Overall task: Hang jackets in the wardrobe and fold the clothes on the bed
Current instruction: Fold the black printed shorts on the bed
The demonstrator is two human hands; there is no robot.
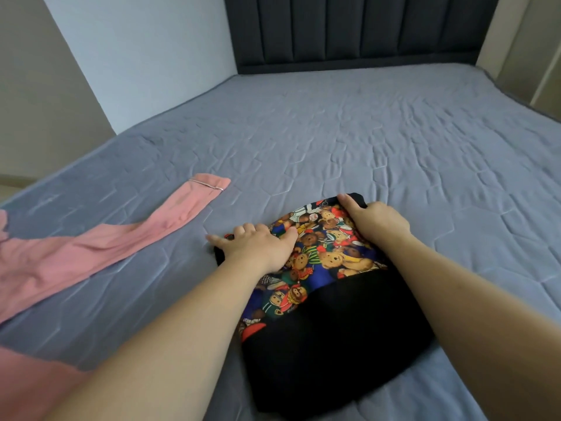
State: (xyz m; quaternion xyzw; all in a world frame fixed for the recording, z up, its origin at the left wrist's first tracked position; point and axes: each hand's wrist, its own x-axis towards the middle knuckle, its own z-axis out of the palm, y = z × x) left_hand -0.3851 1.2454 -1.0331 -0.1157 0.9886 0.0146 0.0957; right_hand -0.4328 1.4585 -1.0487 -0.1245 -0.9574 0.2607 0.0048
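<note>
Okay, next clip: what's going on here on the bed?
A person is folding a black garment with a teddy-bear print on the grey bed. The left hand grips its far left corner and the right hand grips its far edge. A pink garment lies spread out to the left, not yet folded.

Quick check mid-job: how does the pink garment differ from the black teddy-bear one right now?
The pink garment lies spread out with a long sleeve stretched across the bed; the black teddy-bear garment is a compact folded bundle. Pink is plain; the other carries a bear print. The left hand and right hand hold the bear one; pink is untouched. Both lie on the bed.
</note>
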